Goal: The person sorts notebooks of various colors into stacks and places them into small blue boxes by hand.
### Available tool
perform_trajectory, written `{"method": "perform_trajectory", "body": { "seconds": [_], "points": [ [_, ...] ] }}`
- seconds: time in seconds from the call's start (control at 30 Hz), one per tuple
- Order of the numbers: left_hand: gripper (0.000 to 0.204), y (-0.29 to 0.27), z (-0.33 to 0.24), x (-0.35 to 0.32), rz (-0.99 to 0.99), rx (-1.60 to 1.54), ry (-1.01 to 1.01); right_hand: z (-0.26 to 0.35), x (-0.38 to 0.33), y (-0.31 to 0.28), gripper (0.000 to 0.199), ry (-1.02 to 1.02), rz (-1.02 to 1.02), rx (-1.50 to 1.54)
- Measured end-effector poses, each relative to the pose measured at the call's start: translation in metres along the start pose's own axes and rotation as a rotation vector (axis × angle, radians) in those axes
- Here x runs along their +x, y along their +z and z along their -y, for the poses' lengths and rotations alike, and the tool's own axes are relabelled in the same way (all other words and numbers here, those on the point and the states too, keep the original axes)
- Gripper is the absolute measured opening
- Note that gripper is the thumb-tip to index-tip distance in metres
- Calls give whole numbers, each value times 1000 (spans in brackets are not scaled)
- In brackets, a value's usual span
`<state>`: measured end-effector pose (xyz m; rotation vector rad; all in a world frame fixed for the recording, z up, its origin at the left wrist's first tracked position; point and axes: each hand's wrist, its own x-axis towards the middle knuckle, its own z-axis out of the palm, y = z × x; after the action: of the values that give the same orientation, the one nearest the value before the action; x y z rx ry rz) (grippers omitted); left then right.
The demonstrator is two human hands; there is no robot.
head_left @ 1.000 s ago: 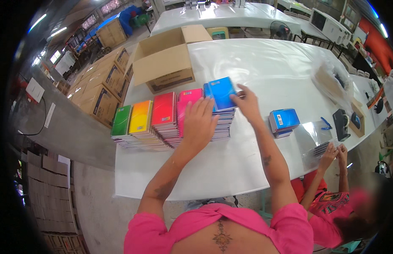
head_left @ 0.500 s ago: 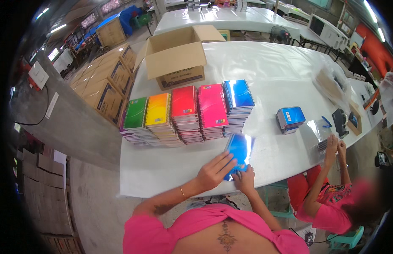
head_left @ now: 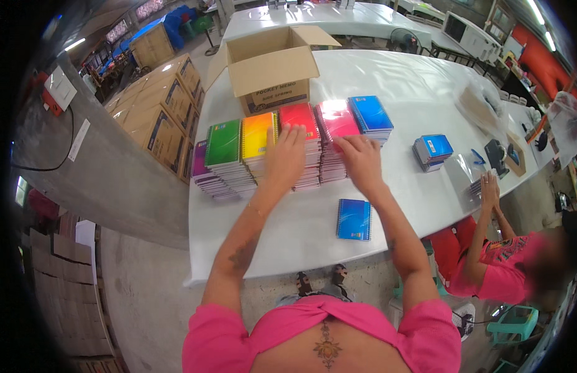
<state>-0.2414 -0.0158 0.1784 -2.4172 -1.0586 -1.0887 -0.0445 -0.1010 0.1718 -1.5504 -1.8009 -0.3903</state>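
Observation:
Spiral notebooks stand in a row of stacks: purple [head_left: 200, 159], green [head_left: 223, 143], yellow [head_left: 253, 138], red [head_left: 297, 114], pink [head_left: 337, 117] and blue [head_left: 371, 114]. My left hand [head_left: 287, 156] lies over the front of the yellow and red stacks, fingers stretched toward the red covers. At the near end of the pink stack is my right hand [head_left: 363, 161], its fingers apart and touching the pink notebooks or just above them. A single blue notebook [head_left: 354, 219] lies flat on the table, below my right hand and apart from it.
An open cardboard box [head_left: 273, 81] stands behind the stacks on the white table [head_left: 238, 248]. To the right sit a small pile of blue notebooks [head_left: 434, 149] and a co-worker in pink [head_left: 506, 264]. Sealed cartons [head_left: 158, 118] are piled left, near a grey pillar [head_left: 102, 161].
Both my hands have let go of the blue notebook, which now lies on the table near the front edge. They have moved forward to the red and pink stacks.

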Motion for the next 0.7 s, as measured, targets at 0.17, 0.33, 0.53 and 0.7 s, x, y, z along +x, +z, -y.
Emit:
{"method": "perform_trajectory", "body": {
  "seconds": [0.17, 0.33, 0.53, 0.7],
  "points": [
    [35, -18, 31, -14, 79, -109, 178, -13, -39, -44, 28, 306, -197, 585],
    [42, -33, -56, -105, -44, -409, 244, -90, -180, 26, 26, 336, 276, 663],
    [39, 46, -113, -223, 443, -515, 256, -113, -218, 64, 35, 575, 253, 724],
    [38, -7, -39, -120, -56, 115, 135, -4, -77, 22, 29, 281, 40, 646]
  ]
}}
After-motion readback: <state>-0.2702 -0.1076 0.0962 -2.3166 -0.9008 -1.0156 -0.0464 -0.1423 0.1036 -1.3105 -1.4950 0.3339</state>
